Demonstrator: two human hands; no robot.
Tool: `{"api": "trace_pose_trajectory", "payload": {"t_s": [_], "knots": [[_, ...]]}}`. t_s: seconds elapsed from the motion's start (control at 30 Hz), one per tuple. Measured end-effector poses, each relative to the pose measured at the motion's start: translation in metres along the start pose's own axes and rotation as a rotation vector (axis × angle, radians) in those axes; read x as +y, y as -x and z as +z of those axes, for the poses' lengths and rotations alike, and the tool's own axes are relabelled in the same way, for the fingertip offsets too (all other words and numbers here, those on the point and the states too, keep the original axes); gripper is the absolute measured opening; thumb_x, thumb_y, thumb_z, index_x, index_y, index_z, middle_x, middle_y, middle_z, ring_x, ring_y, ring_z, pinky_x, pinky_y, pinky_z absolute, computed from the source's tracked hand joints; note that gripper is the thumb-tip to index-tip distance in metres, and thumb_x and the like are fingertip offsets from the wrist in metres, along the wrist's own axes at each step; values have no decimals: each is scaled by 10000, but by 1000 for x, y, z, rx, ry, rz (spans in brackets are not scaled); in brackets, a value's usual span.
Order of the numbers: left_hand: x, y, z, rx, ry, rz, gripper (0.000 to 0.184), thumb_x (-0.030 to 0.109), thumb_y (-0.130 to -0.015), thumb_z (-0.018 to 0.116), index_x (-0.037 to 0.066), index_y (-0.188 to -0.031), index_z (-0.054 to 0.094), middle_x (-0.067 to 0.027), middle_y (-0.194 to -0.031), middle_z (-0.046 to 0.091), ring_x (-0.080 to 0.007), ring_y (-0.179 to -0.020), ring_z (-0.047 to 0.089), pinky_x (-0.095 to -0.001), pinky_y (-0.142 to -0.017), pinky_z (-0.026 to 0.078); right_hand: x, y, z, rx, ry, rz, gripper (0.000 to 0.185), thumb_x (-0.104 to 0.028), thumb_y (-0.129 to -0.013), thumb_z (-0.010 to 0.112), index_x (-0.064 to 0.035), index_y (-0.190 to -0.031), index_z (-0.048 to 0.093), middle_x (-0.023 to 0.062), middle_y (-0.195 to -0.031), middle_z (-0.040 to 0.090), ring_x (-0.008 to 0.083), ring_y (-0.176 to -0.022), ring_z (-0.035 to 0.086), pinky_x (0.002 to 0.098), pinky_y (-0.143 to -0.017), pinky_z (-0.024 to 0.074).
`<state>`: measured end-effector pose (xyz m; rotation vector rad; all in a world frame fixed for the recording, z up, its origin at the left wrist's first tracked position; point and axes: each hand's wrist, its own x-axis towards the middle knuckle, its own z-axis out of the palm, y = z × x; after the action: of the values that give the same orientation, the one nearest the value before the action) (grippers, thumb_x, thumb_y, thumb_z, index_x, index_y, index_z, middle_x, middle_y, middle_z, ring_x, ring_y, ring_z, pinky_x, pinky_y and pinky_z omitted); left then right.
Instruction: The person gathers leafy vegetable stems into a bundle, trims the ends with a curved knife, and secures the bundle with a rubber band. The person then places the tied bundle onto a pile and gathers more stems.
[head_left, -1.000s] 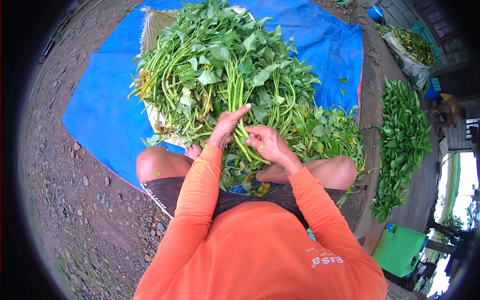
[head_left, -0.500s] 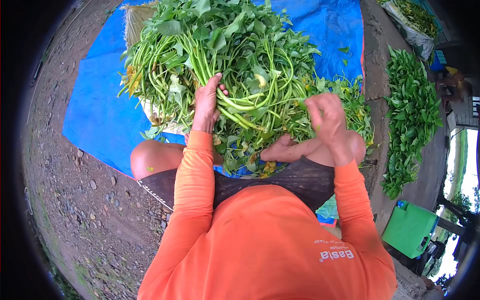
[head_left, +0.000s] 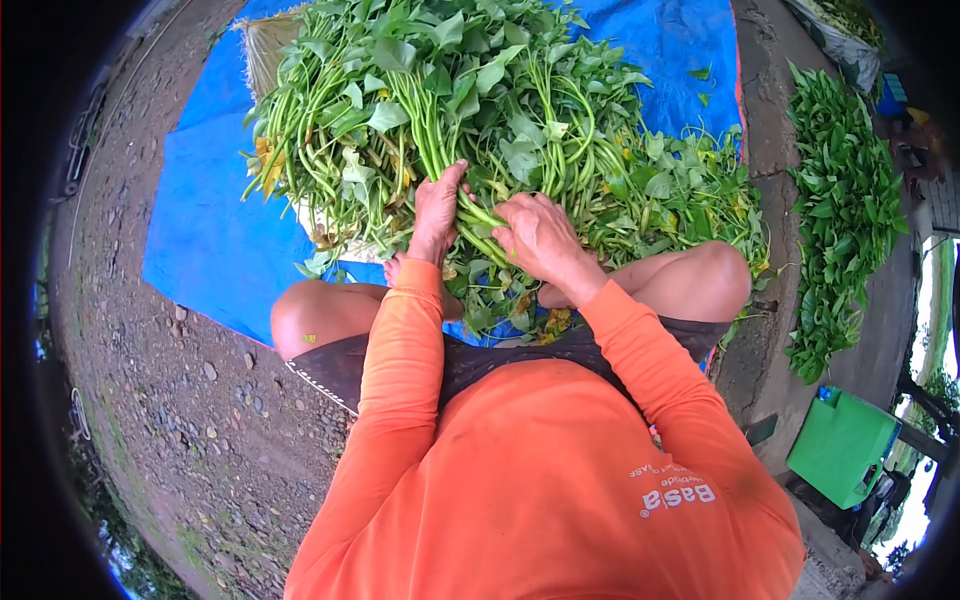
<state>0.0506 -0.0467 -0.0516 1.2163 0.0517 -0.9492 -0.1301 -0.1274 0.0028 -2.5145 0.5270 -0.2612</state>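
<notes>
My left hand [head_left: 437,212] is closed around a bunch of long green leafy stems [head_left: 425,125], the leaves pointing away from me. Close beside it, my right hand [head_left: 543,237] has its fingers closed on the lower stem ends of the same bunch. Past both hands lies a big pile of leafy greens [head_left: 520,75], with some yellowed leaves [head_left: 268,165] at its left edge. Looser stems and leaves [head_left: 690,190] spread to the right of the pile. My fingertips are partly hidden among the stems.
Beneath the pile is a blue tarp [head_left: 215,215], with stony ground [head_left: 200,420] to its left. A row of leafy bunches [head_left: 845,220] lies on the concrete at right. Lower right stands a green container [head_left: 843,447]. A pale sack [head_left: 272,50] sits at the upper left.
My right hand has come left and down from beside the pile to the stem ends, and now grips them beside my left hand. The left hand keeps its hold.
</notes>
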Motion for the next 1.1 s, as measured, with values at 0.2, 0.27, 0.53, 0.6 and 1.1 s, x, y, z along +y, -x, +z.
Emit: {"api": "trace_pose_trajectory", "payload": {"t_s": [0.2, 0.27, 0.53, 0.6, 1.1], "knots": [[-6, 0, -3, 47, 43, -87, 275, 276, -982, 799, 63, -1049, 638, -19, -729, 615, -152, -585, 617, -305, -535, 553, 27, -5, 25, -197, -251, 113, 303, -272, -975, 733, -37, -1159, 785, 175, -1038, 713, 402, -997, 682, 518, -929, 543], [-6, 1, 2, 61, 137, -63, 281, 303, -991, 795, 99, -1044, 608, -8, -725, 606, -144, -588, 611, -305, -536, 561, 7, 8, 37, -23, -346, 102, 301, -254, -1005, 717, -35, -1201, 785, 189, -991, 698, 381, -943, 689, 490, -883, 556], [22, 5, -1, 139, 202, 76, 250, 241, -1005, 772, 97, -988, 569, -7, -705, 584, -122, -555, 568, -275, -485, 495, -8, -1, 50, 267, -613, 144, 297, -202, -1039, 689, 2, -1240, 768, 179, -1020, 702, 327, -965, 684, 441, -879, 554], [30, 3, -6, 134, 153, 91, 232, 214, -1004, 769, 90, -918, 594, -3, -700, 586, -113, -549, 565, -273, -488, 503, 27, -13, 47, 290, -792, 279, 309, -221, -1056, 670, 1, -1254, 755, 179, -1054, 720, 308, -1000, 697, 429, -898, 561], [48, 6, 0, 88, 165, 42, 207, 201, -989, 779, 73, -958, 620, -11, -701, 604, -120, -550, 577, -274, -500, 509, 143, -46, -13, 487, -682, 791, 347, -208, -978, 802, -15, -1246, 695, 35, -906, 704, 146, -800, 646, 322, -762, 559]]}}
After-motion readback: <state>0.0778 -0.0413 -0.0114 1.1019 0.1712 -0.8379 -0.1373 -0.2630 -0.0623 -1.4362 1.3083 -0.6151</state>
